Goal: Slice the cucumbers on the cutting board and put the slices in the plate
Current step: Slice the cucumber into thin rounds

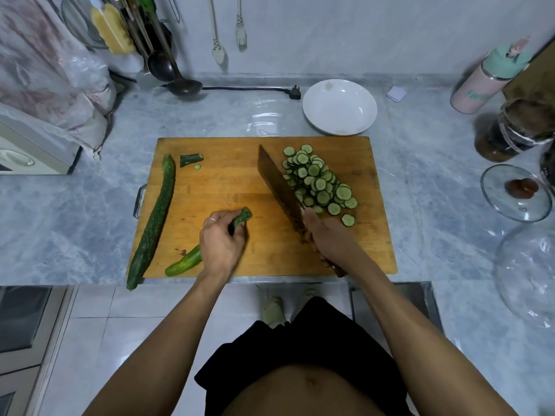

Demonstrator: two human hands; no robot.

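Observation:
On the wooden cutting board (pixel 228 187) my left hand (pixel 220 238) grips a part-cut cucumber (pixel 186 261); its cut end sticks out past my fingers and its tip points toward the board's near edge. My right hand (pixel 327 232) holds a cleaver (pixel 277 181) by the handle, the blade lying against a heap of cucumber slices (pixel 319 183) on the board's right half. A whole long cucumber (pixel 153 223) lies along the left edge. A cut stub (pixel 190 159) and a tiny slice sit at the far left. The white plate (pixel 339 107) stands beyond the board, holding no slices.
Behind the board a black power cord and plug (pixel 295 93) lie on the marble counter. A ladle (pixel 183 84) hangs at the back left. A pink bottle (pixel 477 85), jars and a glass lid (pixel 515 192) stand at the right. An appliance (pixel 33 148) sits at the left.

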